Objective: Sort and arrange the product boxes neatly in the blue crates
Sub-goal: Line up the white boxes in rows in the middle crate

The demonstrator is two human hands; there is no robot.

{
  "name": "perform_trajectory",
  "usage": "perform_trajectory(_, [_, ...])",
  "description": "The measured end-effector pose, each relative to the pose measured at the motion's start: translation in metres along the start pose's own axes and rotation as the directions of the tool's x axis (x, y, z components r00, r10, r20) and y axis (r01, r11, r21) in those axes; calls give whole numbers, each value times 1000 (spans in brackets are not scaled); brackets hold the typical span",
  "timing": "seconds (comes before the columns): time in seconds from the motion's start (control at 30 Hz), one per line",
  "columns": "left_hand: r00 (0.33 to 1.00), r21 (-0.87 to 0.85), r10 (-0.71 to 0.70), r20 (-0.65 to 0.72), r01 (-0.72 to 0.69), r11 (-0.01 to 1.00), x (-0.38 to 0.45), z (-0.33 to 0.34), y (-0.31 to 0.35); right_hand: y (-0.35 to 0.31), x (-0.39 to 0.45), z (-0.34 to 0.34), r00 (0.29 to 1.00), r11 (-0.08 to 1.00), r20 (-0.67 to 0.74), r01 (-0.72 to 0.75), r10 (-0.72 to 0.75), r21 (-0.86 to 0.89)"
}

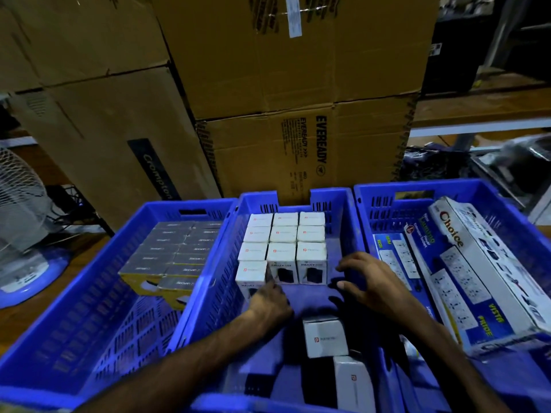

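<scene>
Blue middle crate (343, 210) with rows of white boxes (284, 245), left hand (269, 302) touching the nearest box (250, 275), fingers straight, right hand (369, 281) spread, holding nothing

Stacked cardboard cartons (298, 84); seemingly a fan (18, 204) left.

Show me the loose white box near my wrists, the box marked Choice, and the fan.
loose white box (325, 338): head view, its top face.
box marked Choice (489, 263): head view, its long upper face.
fan (18, 201): head view, its wire grille.
</scene>
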State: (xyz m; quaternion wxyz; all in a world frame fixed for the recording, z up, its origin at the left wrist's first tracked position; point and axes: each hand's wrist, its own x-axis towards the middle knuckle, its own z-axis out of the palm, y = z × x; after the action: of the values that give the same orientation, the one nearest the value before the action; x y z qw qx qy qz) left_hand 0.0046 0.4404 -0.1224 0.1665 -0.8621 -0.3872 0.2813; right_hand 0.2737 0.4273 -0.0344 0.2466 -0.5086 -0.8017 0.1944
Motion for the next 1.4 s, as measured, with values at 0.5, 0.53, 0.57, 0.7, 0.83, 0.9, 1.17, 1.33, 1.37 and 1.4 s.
perform_trajectory(0.5, [983, -258, 30, -181, -77, 963, 10, -13, -16, 4, -3, 1, 998, 995, -56, 26, -21, 95])
perform_trajectory(0.53, [983, -419, -32, -181, -47, 907, 2, -22, -20, 3, -3, 1, 998, 994, -59, 30, -24, 101])
perform_trajectory(0.57, [983, -574, -65, -172, -47, 818, -5, -31, -24, 3, -3, 0, 998, 994, -61, 29, -22, 107])
perform_trajectory(0.7, [985, -980, -153, -75, -45, 193, -50, -71, -32, 7, -2, 0, 998, 995, -50, 39, -35, 88])
perform_trajectory(0.83, [993, -982, -120, -17, 6, 188, -83, -77, -16, 8, 2, -1, 999, 997, -45, 18, -15, 70])
perform_trajectory(0.9, [997, -937, -67, -50, -23, 348, -87, -73, -5, 6, 2, -3, 999, 997, -45, 18, -14, 80])
perform_trajectory(1.17, [988, -676, -93, -122, -14, 737, -50, -69, 22, -5, -2, -12, 999, 993, -22, -37, 39, 113])
perform_trajectory(1.33, [980, -954, -186, -68, -10, 299, -46, -64, -4, -10, -6, -14, 998, 991, -40, -52, 58, 124])
perform_trajectory(1.37, [977, -985, -208, -44, -8, 170, -45, -61, -10, -11, -6, -14, 997, 990, -41, -61, 67, 127])
perform_trajectory(1.4, [977, -998, -212, -24, -11, 61, -45, -59, -18, -13, -6, -14, 996, 989, -38, -71, 76, 127])
